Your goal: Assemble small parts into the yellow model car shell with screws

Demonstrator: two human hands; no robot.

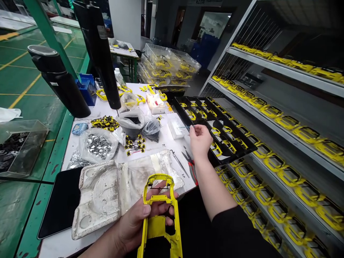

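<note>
My left hand [134, 224] is wrapped round a yellow toy car body [176, 218], an open frame held upright near the bottom of the view. A thin black bar with yellow ends [158, 187] sits across the frame's top opening. Out to the right, my right hand [201, 139] pinches a thin bluish stick [185, 127], whose far end is over a small white box [176, 129]. Below that hand lie red-handled pliers [191, 163] and metal tweezers [179, 163]. A worn white foam mould [100, 197] rests just left of the yellow body.
Bags of silver washers [99, 147] and dark parts [133, 120] stand on the table, with small yellow-black assemblies [104, 123] behind. A black powered screwdriver [106, 61] hangs above. At right are a black tray [199, 104] of yellow parts and shelves [285, 132] filled with yellow bodies.
</note>
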